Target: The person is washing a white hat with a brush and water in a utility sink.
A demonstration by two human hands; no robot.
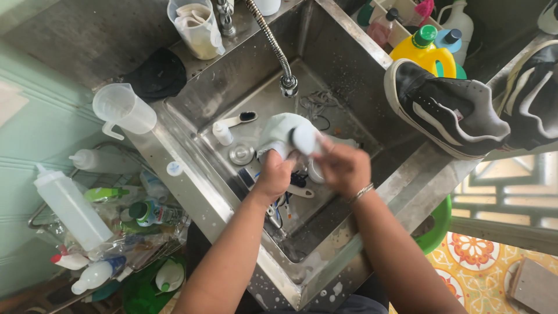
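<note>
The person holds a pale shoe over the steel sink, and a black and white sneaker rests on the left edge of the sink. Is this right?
Not quite. In the head view the black and white sneaker rests on the right edge of the steel sink, not the left. Both hands, left hand and right hand, do hold the pale shoe over it.

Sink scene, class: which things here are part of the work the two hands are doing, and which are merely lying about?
In use:
left hand, gripping the pale shoe
right hand, at the shoe's toe
steel sink

Lying about:
black-bristled brush
small white bottle
clear measuring jug
black and white sneaker
yellow bottle
</note>
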